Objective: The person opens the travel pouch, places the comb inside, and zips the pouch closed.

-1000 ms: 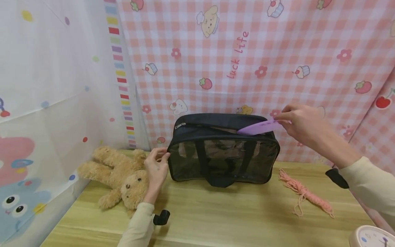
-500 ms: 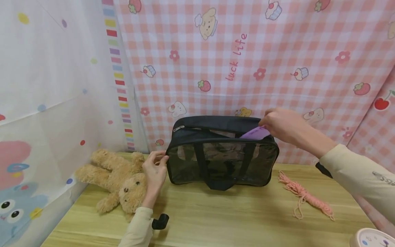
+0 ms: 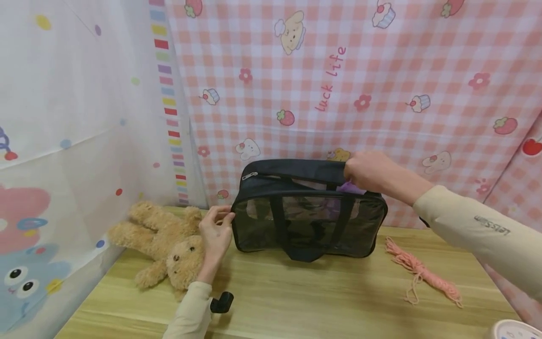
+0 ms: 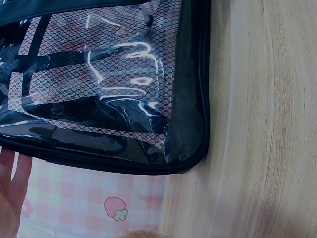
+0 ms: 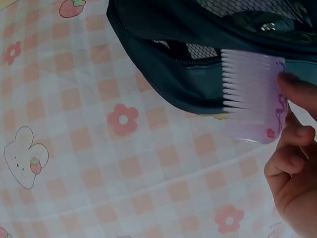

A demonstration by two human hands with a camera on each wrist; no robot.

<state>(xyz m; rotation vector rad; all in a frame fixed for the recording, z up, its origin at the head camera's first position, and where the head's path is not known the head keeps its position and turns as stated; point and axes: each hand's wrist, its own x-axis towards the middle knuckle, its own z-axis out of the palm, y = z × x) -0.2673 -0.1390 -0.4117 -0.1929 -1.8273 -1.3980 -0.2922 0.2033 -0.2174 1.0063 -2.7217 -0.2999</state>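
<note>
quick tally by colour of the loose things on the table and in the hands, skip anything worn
Black: 1 (bag)
Purple: 1 (comb)
Tan: 1 (teddy)
Pink: 1 (yarn)
Off-white: 1 (round thing, mostly out of frame)
Total: 5

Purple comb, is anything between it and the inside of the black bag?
Nothing visible blocks it: the bag gapes open on top, and the comb, held by the right hand, already reaches partly inside.
</note>
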